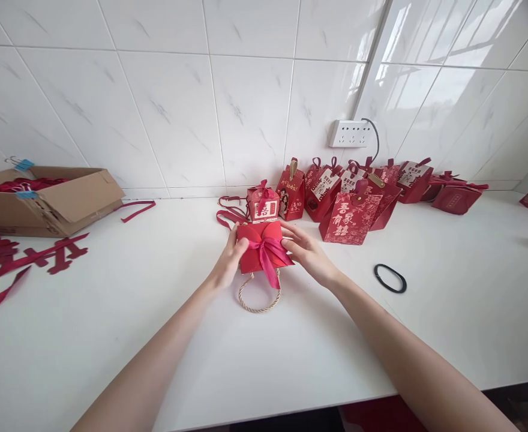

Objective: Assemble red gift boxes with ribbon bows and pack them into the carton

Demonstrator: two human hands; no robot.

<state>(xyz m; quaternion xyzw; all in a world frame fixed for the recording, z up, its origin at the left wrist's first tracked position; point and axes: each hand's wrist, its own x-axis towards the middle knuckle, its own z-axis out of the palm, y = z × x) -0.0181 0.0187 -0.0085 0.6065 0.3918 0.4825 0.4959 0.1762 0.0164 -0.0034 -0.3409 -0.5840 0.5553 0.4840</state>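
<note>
Between my two hands is a red gift box point(251, 259) with a bright pink-red ribbon bow point(266, 247) tied across its top. My left hand point(228, 258) grips the box's left side, thumb near the top edge. On the opposite side, my right hand point(308, 251) holds it with thumb and fingers against the edge. A twisted cream cord handle point(260, 311) loops out from the box toward me, over the white table. Just behind stands a small red box point(263, 204) with a white-framed character panel and a ribbon on top.
Several red gift boxes point(351, 219) with ribbon loops line the wall at right. A cardboard box point(79, 207) of red ribbons stands at left, with loose ribbon strips point(30, 259) before it. A black ring point(390, 278) lies right; a power strip point(349, 133) is on the wall.
</note>
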